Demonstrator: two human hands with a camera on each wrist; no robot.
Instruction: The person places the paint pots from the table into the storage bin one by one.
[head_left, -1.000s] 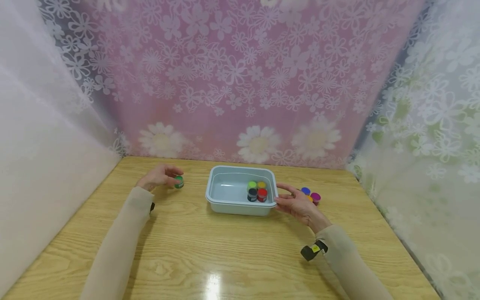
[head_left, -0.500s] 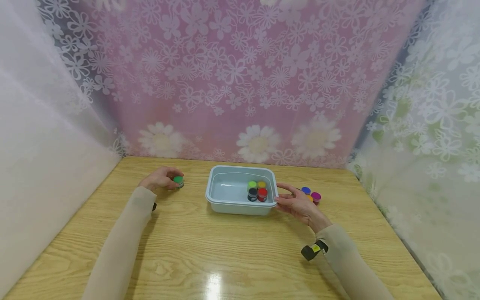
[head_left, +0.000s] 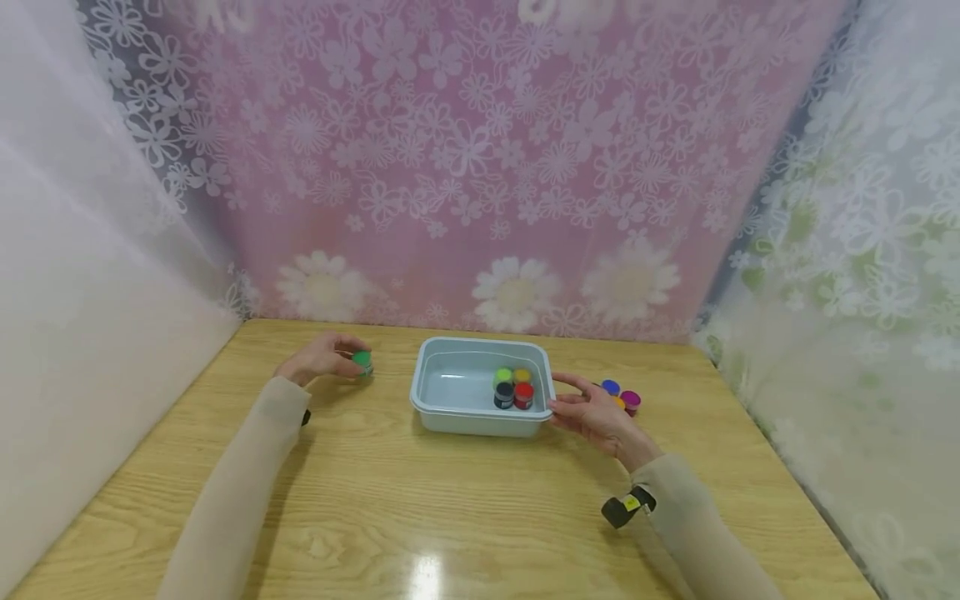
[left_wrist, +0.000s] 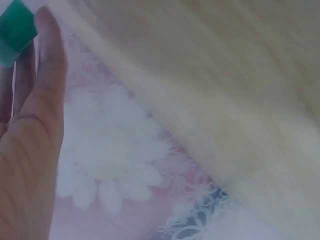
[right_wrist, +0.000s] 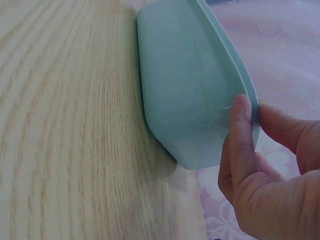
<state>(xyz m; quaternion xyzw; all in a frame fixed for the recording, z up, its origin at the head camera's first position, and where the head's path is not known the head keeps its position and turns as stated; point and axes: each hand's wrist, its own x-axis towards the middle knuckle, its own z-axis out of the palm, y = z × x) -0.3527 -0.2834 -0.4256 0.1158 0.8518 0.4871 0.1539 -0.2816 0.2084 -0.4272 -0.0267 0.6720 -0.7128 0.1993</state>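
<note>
Green jar (head_left: 363, 362) part-hidden, left hand (head_left: 318, 358) pinching it | right hand (head_left: 600, 422) pinching tub rim (head_left: 480, 414) | orange jar (head_left: 619, 402) mostly covered

Smooth plastic tub (head_left: 480, 424); glossy wood-grain table (head_left: 390, 492).

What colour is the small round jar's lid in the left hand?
Green lid; the head view shows it best.

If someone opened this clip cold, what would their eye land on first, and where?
Probably the pale blue tub in the middle of the wooden table, with four bright-topped jars bunched at its right end, where the right hand pinches the rim. Next might come the green jar in the left hand, off to the left, then the pink floral backdrop behind the table.
</note>
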